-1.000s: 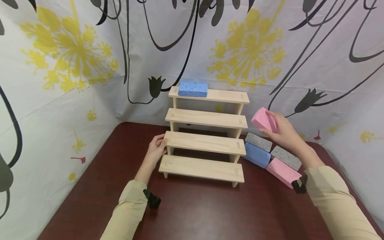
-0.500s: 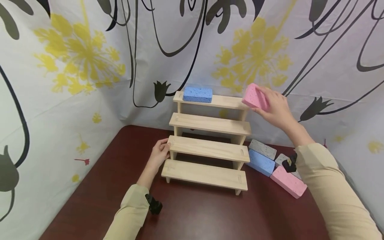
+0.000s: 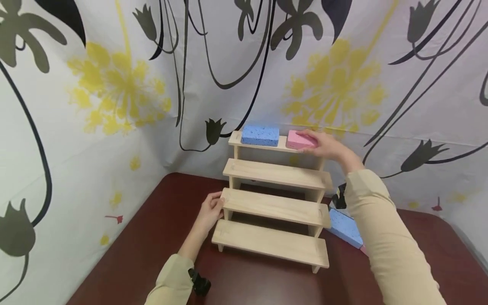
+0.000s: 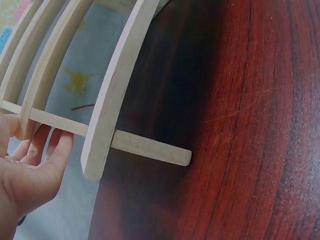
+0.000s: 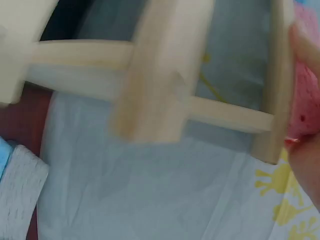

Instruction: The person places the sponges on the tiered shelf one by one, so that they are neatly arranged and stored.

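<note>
A pale wooden stepped rack (image 3: 274,205) with several shelves stands on the table. My right hand (image 3: 324,145) grips a pink sponge (image 3: 299,140) at the right part of the top shelf. The sponge appears to rest on that shelf, and in the right wrist view the pink sponge (image 5: 306,102) shows beside the shelf's edge. To its left on the same shelf lies a blue sponge (image 3: 260,135), with a gap between them. My left hand (image 3: 210,210) holds the left end of the second shelf from the bottom, thumb above and fingers below, as the left wrist view shows.
Right of the rack, another blue sponge (image 3: 345,228) lies on the dark red table (image 3: 267,284), partly behind the right sleeve. A grey sponge (image 5: 24,192) is next to it in the right wrist view. Patterned cloth (image 3: 236,97) hangs close behind the rack.
My right hand has carried the pink sponge leftward from the rack's right side onto the top shelf. My left hand keeps its hold on the rack. The head view has shifted upward.
</note>
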Motion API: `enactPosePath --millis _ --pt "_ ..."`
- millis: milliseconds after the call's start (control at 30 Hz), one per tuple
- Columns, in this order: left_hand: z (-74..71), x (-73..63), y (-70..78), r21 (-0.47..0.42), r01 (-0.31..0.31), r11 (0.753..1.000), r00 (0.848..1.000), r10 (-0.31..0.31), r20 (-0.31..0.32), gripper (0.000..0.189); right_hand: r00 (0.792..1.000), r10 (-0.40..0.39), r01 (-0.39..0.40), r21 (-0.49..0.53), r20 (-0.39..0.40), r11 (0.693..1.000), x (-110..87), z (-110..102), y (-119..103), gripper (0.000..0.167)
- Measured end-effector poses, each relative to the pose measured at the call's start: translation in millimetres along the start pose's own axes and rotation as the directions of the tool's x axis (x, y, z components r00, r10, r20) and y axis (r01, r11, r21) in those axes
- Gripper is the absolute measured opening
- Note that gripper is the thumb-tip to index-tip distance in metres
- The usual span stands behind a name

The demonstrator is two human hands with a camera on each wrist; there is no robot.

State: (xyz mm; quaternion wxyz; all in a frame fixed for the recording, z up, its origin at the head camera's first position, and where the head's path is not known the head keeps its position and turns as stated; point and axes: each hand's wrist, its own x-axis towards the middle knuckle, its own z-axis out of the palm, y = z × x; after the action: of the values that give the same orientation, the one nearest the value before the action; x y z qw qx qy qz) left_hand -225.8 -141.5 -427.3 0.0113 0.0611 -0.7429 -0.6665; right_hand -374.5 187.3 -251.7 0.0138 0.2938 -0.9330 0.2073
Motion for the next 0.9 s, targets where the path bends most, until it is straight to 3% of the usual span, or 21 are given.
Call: enactPosePath --millis 100,233,467,700,900 --pt "-3.8 -9.1 -6.2 0.015 -0.004 1.000 1.000 0.004 -0.017 0.039 0.996 0.002 -0.004 0.027 0.088 1.000 5.1 9 -1 0.064" --pt "-7.6 -12.9 -7.5 0.010 -0.021 1.000 0.999 0.022 -0.038 0.038 0.985 0.003 -0.012 0.053 0.175 0.999 14.5 3 -9 0.074" --pt "-2.0 -11.4 -4.4 -0.004 -0.008 1.000 1.000 0.008 0.003 0.038 0.944 0.085 -0.103 0.038 0.318 0.994 16.3 -9 -7 0.080" --pt "1.3 -4.6 -1.8 -0.024 -0.010 1.000 1.000 0.009 -0.006 0.037 0.949 0.069 -0.079 0.022 0.308 0.997 14.5 -13 -4 0.076" --pt "5.0 0.6 -2.3 -0.046 -0.013 0.999 1.000 0.013 -0.002 0.037 0.946 0.123 -0.125 -0.012 0.301 0.992 18.4 -14 -6 0.077"
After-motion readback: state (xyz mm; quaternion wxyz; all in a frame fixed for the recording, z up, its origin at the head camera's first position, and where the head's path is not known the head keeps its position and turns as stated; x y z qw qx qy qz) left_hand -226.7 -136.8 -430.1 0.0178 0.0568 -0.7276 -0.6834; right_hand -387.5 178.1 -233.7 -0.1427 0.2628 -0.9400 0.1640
